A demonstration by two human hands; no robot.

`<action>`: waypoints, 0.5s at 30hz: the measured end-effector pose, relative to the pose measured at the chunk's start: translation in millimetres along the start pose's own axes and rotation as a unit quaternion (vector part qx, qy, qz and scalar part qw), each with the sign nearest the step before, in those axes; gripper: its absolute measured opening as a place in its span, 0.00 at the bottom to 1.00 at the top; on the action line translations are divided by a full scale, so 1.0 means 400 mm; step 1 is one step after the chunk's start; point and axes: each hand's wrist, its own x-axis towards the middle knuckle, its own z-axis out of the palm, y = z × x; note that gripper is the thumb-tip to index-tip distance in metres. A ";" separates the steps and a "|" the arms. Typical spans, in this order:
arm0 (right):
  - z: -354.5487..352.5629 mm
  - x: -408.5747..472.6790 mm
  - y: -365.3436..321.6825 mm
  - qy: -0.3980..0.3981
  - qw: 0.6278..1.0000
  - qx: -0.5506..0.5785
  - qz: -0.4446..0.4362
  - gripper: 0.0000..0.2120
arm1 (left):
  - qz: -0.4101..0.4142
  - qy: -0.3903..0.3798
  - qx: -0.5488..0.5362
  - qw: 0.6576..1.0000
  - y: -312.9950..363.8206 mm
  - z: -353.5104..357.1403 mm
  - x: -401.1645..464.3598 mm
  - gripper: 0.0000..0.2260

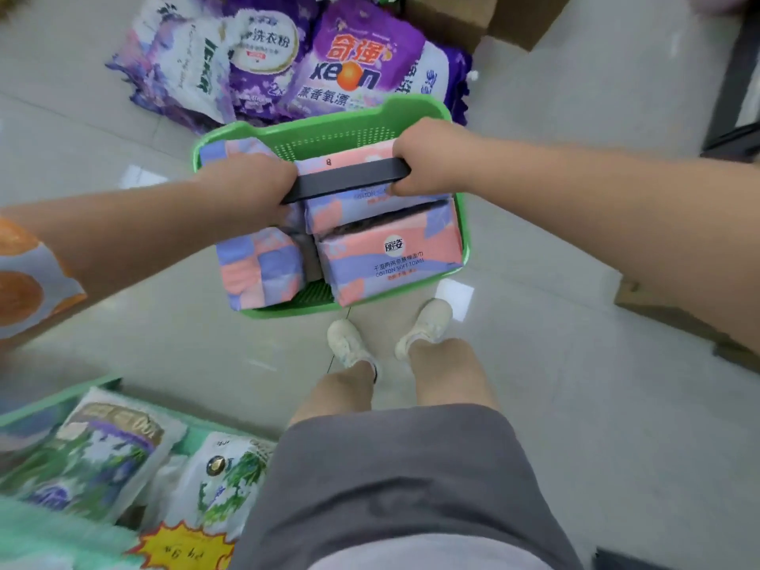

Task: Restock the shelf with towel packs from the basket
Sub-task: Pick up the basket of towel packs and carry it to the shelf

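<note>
A green plastic basket (329, 135) hangs above the floor in the middle of the view. Several pink and purple towel packs (390, 257) lie inside it. A black handle (349, 178) runs across its top. My left hand (251, 183) grips the handle's left end. At the handle's right end, my right hand (432, 156) grips it too. One pack (259, 273) leans at the basket's front left corner.
Purple detergent bags (349, 63) are piled on the tiled floor beyond the basket. A green shelf (61, 399) with bagged goods and a yellow price tag (185, 549) sits at lower left. Cardboard boxes (514, 14) stand at top right. My feet (386, 335) are below the basket.
</note>
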 end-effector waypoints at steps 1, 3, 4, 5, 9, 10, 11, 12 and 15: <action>-0.004 -0.029 0.023 0.008 1.000 0.006 0.012 0.13 | 0.015 -0.001 0.012 1.000 0.025 -0.026 0.008 0.17; -0.010 -0.090 0.070 0.022 0.999 0.018 0.036 0.14 | 0.048 0.003 0.049 0.998 0.086 -0.079 0.024 0.19; -0.014 -0.122 0.092 0.027 0.998 0.020 0.048 0.14 | 0.061 0.007 0.067 0.996 0.118 -0.102 0.033 0.19; -0.018 -0.156 0.116 0.032 0.998 0.022 0.057 0.15 | 0.073 0.013 0.081 0.994 0.153 -0.124 0.042 0.19; -0.016 -0.293 0.217 0.043 0.995 0.026 0.085 0.16 | 0.124 0.009 0.099 0.987 0.286 -0.187 0.077 0.21; -0.012 -0.329 0.242 0.045 0.994 0.030 0.093 0.16 | 0.143 0.002 0.103 0.984 0.321 -0.201 0.086 0.23; -0.010 -0.365 0.266 0.047 0.993 0.038 0.103 0.16 | 0.159 -0.004 0.107 0.981 0.360 -0.218 0.092 0.24; -0.009 -0.400 0.290 0.047 0.991 0.047 0.113 0.16 | 0.168 -0.013 0.113 0.979 0.400 -0.237 0.095 0.24; -0.008 -0.502 0.365 0.047 0.987 0.058 0.139 0.20 | 0.201 -0.006 0.165 0.966 0.522 -0.292 0.111 0.24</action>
